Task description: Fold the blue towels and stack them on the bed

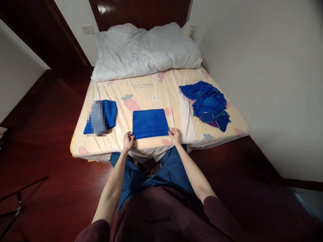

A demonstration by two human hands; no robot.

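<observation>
Blue cloth (150, 123): lying flat in a neat rectangle near the middle of the front edge of the bed (113, 90), its own near side almost parallel to that edge.
Left hand (129, 140): thumb and fingers pinched on the cloth's near left corner, as far as we can make out.
Right hand (175, 136): same deal at the near right corner, fingertips closed on the fabric.
How it'll handle: we'd guess light, soft and floppy, a bit fleecy, so not very slippery and nothing fragile. The layers could slide apart if we tugged one side only.
Where to grab: we'd say the two near corners, all layers together, pulling evenly.
Rumpled blue pile (209, 104): over by the right edge of the bed, well apart from the cloth, with some green-edged bits showing.
Other blue fabric (109, 114): by the left edge, partly behind a pixelated patch, so we can't tell its shape.
White bedding (148, 50): bunched across the far end, against the headboard (141, 13).
In the way: mostly the wrinkled sheet, plus the knees right at the front edge, which limit elbow room.
</observation>
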